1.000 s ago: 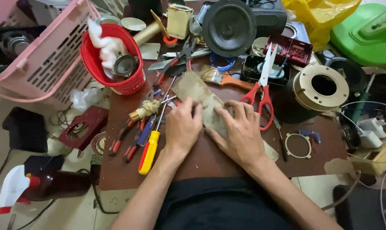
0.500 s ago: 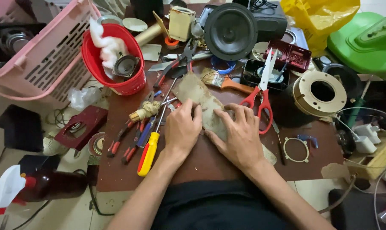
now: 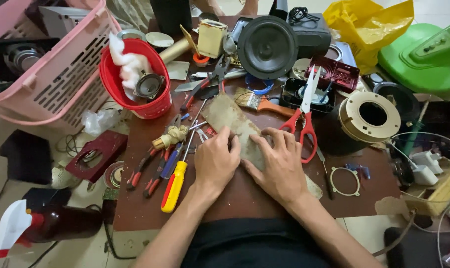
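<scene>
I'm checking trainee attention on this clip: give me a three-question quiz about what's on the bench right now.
1. True or false: both hands press on the worn tan sheet.
2. Which tool lies just outside the left hand? A) yellow-handled screwdriver B) hammer C) saw
3. What colour are the scissors' handles?

Key: 1 true, the right hand too; 2 A; 3 red.

One head-worn view — looking steeply down, fairly near, at the tabletop (image 3: 245,198); floor seemingly toward nine o'clock.
</scene>
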